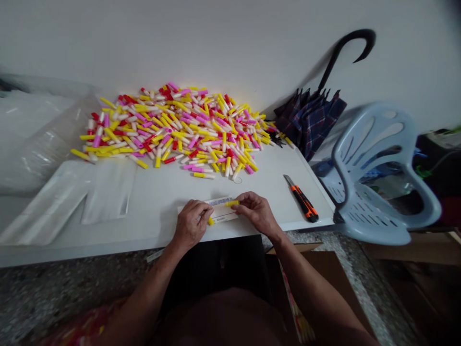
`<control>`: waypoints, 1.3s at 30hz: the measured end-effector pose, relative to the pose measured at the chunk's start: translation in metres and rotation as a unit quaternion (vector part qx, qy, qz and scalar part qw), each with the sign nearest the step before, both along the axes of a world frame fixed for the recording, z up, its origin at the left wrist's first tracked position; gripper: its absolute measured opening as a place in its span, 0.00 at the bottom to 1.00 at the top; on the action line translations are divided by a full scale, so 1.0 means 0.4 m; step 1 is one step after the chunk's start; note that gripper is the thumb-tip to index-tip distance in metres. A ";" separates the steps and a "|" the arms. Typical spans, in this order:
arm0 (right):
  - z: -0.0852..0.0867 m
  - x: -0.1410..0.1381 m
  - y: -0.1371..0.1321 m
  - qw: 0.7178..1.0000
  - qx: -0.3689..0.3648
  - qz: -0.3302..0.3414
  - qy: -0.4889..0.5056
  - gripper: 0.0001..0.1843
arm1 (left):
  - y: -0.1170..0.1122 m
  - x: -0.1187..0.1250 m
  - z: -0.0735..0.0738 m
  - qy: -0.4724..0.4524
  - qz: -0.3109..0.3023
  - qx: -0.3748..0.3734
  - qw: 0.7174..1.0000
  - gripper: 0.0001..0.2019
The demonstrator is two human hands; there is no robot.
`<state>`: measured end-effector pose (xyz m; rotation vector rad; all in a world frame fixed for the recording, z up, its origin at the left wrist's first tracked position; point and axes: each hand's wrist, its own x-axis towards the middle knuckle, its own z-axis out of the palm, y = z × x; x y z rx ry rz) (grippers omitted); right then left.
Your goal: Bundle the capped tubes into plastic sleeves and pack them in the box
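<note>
My left hand point(191, 222) and my right hand point(256, 211) rest near the front edge of the white table point(173, 190), both with fingers pinched. Between them lies a small white printed label strip point(221, 210). My right hand pinches a yellow tube piece point(232, 203) at the strip's top edge. A second yellow piece point(211, 220) pokes out from under my left fingers. Farther back spreads a big pile of yellow, pink, red and white tubes point(176, 129).
An orange and black utility knife point(302, 199) lies right of my hands. Clear plastic bags point(68, 192) cover the table's left side. A folded plaid umbrella point(311, 117) leans on the wall, a pale blue plastic chair point(378, 178) stands at right, an open cardboard box point(324, 269) below.
</note>
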<state>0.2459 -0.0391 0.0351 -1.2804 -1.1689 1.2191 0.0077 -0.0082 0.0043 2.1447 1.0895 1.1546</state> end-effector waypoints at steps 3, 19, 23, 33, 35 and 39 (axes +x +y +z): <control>-0.033 -0.008 -0.032 0.990 0.076 0.013 -0.117 0.14 | -0.001 -0.001 0.002 0.007 -0.002 0.011 1.000 0.06; 0.002 -0.010 0.017 0.955 0.104 0.169 -0.220 0.07 | 0.000 -0.001 0.007 0.019 -0.018 0.017 1.000 0.06; -0.004 -0.020 0.030 0.975 0.014 0.164 -0.150 0.08 | 0.000 -0.002 0.005 0.017 -0.015 0.015 1.000 0.06; 0.033 -0.008 0.041 0.949 -0.142 0.277 0.053 0.21 | 0.001 0.000 0.009 0.042 -0.012 0.042 0.998 0.06; 0.044 -0.015 0.039 0.942 -0.156 0.288 0.074 0.24 | 0.002 0.000 0.007 0.053 -0.008 0.045 0.998 0.07; 0.044 -0.024 0.033 0.942 -0.154 0.285 0.082 0.26 | 0.002 -0.002 0.005 0.057 -0.002 0.046 0.997 0.07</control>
